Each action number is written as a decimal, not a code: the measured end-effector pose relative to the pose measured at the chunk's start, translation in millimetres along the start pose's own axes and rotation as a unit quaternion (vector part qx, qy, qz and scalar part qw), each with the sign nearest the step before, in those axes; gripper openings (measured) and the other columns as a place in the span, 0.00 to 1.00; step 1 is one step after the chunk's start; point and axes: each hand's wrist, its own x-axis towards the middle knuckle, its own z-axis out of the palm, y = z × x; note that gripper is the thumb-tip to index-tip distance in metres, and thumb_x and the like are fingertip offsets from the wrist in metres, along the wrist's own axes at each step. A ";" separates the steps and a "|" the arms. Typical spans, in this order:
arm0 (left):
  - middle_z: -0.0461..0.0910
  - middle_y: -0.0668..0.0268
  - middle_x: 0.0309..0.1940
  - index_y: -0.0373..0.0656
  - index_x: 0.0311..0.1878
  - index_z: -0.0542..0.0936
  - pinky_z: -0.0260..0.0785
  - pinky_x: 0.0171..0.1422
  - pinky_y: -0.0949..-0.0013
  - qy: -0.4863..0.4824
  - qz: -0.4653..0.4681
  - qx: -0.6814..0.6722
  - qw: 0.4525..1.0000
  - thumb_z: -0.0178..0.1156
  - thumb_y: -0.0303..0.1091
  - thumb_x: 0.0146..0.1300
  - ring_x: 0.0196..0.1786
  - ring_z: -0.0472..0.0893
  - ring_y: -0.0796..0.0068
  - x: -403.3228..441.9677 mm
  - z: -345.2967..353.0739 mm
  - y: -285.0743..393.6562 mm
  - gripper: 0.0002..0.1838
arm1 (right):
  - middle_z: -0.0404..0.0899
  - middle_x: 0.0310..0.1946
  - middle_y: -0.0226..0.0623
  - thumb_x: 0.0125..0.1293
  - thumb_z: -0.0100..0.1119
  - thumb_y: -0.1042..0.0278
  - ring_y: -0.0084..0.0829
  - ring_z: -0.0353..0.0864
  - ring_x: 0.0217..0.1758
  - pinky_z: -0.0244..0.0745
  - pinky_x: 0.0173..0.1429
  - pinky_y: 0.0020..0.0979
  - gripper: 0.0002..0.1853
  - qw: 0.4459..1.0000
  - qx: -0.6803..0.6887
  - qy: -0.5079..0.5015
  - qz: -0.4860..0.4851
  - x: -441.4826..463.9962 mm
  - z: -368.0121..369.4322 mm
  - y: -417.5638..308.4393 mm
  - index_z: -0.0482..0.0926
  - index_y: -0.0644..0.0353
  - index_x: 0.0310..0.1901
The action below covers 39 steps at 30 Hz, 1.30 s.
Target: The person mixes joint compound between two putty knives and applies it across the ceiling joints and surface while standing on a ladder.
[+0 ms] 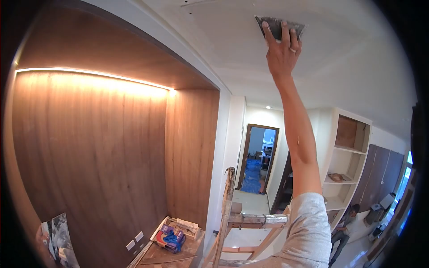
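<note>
My right hand (282,56) reaches overhead with the arm nearly straight. Its fingers are spread over a dark, flat putty scraper (278,29), whose blade lies against the white ceiling (223,40). A ring shows on one finger. At the lower left edge, my left hand (43,240) is partly in shadow and grips the side of a flat plate (60,239). White and grey smears, perhaps filler, cover that plate. The thumb of my right hand is hidden.
A worn stepladder (257,219) stands just ahead, left of my sleeve. Wood panelling (89,147) with a light strip fills the left. A cabinet top (172,257) bears a purple-and-blue bundle (170,239). Right are white shelves (346,167) and another person (344,230).
</note>
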 end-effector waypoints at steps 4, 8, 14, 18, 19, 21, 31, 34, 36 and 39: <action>0.83 0.61 0.49 0.33 0.62 0.73 0.80 0.51 0.70 0.007 -0.002 -0.004 1.000 0.50 0.39 0.78 0.47 0.85 0.73 -2.1 -4.7 0.8 0.20 | 0.69 0.66 0.33 0.60 0.60 0.80 0.45 0.63 0.66 0.67 0.64 0.46 0.30 0.981 0.091 -0.037 0.170 20.6 -42.7 -12.4 0.80 0.38 0.63; 0.83 0.60 0.49 0.32 0.62 0.74 0.80 0.52 0.69 0.012 -0.003 0.000 1.000 0.49 0.38 0.78 0.48 0.85 0.72 -2.3 -6.2 1.5 0.19 | 0.74 0.61 0.46 0.61 0.57 0.80 0.48 0.66 0.67 0.64 0.65 0.52 0.32 0.915 0.134 0.118 0.363 81.6 -40.2 -28.3 0.74 0.47 0.69; 0.83 0.59 0.51 0.32 0.61 0.75 0.79 0.53 0.69 0.031 -0.008 -0.002 1.000 0.48 0.37 0.79 0.49 0.85 0.71 -4.0 -13.8 -7.6 0.19 | 0.65 0.68 0.55 0.66 0.57 0.81 0.49 0.67 0.67 0.63 0.70 0.53 0.30 0.935 0.054 -0.120 0.330 98.2 -1.2 -175.2 0.73 0.52 0.70; 0.83 0.58 0.51 0.32 0.61 0.75 0.79 0.54 0.68 0.045 -0.006 -0.014 0.999 0.47 0.36 0.80 0.50 0.85 0.70 0.3 -27.8 -13.2 0.18 | 0.69 0.64 0.45 0.62 0.57 0.78 0.49 0.66 0.66 0.62 0.67 0.53 0.31 0.932 0.204 -0.103 0.282 74.1 -10.9 -212.1 0.74 0.46 0.69; 0.84 0.58 0.51 0.31 0.61 0.76 0.79 0.54 0.68 0.045 -0.005 -0.016 0.999 0.47 0.35 0.80 0.50 0.85 0.70 0.4 -28.2 -14.0 0.18 | 0.71 0.61 0.41 0.61 0.56 0.77 0.48 0.65 0.66 0.62 0.65 0.52 0.32 0.926 0.212 -0.141 0.277 68.7 -18.6 -217.0 0.75 0.41 0.68; 0.83 0.59 0.51 0.32 0.61 0.75 0.79 0.53 0.69 0.035 0.000 -0.017 0.999 0.48 0.37 0.79 0.49 0.85 0.71 -4.2 -23.4 -13.8 0.19 | 0.68 0.64 0.39 0.58 0.61 0.74 0.47 0.62 0.67 0.62 0.66 0.56 0.33 0.941 0.206 -0.148 0.225 56.1 -25.3 -213.8 0.76 0.35 0.66; 0.82 0.62 0.43 0.35 0.58 0.73 0.80 0.48 0.71 -0.059 0.037 0.000 0.998 0.57 0.47 0.72 0.42 0.84 0.77 -4.4 4.4 -1.6 0.24 | 0.66 0.68 0.47 0.62 0.62 0.75 0.48 0.67 0.64 0.63 0.67 0.54 0.30 0.992 0.042 0.112 0.046 84.9 30.6 -161.7 0.75 0.43 0.67; 0.83 0.61 0.42 0.33 0.57 0.73 0.79 0.50 0.71 -0.058 0.026 -0.017 0.998 0.55 0.41 0.72 0.41 0.84 0.77 -5.4 1.9 -2.3 0.20 | 0.69 0.66 0.38 0.63 0.62 0.73 0.44 0.66 0.66 0.63 0.68 0.52 0.29 1.000 -0.013 -0.009 -0.018 54.7 41.8 -147.8 0.77 0.32 0.64; 0.83 0.61 0.42 0.32 0.56 0.73 0.79 0.51 0.71 -0.050 0.018 -0.019 0.998 0.54 0.38 0.72 0.41 0.84 0.77 -9.4 10.9 7.8 0.18 | 0.72 0.65 0.32 0.62 0.63 0.69 0.41 0.65 0.68 0.63 0.67 0.52 0.29 0.998 -0.010 -0.059 -0.022 20.0 47.1 -150.6 0.80 0.22 0.62; 0.82 0.62 0.41 0.32 0.55 0.74 0.79 0.50 0.71 -0.036 0.016 -0.013 0.999 0.54 0.37 0.72 0.41 0.83 0.77 -12.3 21.7 15.6 0.17 | 0.71 0.66 0.34 0.60 0.63 0.70 0.43 0.66 0.67 0.63 0.67 0.55 0.30 0.996 0.045 -0.077 0.030 8.2 39.5 -159.9 0.79 0.25 0.63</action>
